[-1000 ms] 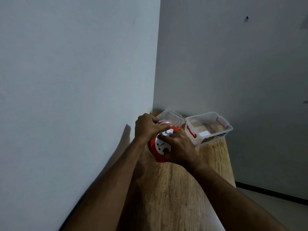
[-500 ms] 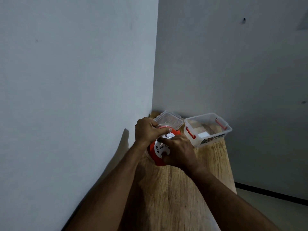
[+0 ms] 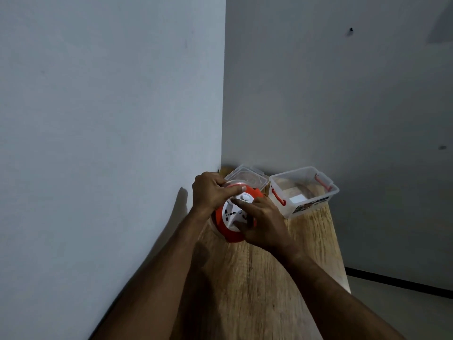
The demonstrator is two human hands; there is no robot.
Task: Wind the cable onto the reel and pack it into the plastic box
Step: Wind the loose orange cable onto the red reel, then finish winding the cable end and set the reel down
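Nearest us, two bare forearms reach out over the wooden table [image 3: 269,278], and both hands meet on the orange-and-white reel [image 3: 230,217], which sits tilted, socket face toward us, near the wall [image 3: 110,143]. The right hand [image 3: 266,225] lies across the reel's white face, fingers spread and bent onto it, thumb at the lower rim; the left hand [image 3: 210,191] is wrapped over the top edge, fingers curled round it with one fingertip by the centre knob. This looks like the winding step, one hand steadying, the other turning. No loose cable is visible, so I can't tell how much is left to take in. The next move, I'd judge, calls for lifting the reel and carrying it right and back to the plastic box [image 3: 304,192]. That box stands open just beyond the reel, clear-walled with red latches, holding only what looks like a white card or label on its floor. Its clear lid [image 3: 245,177] lies beside it, right behind the reel in the corner.
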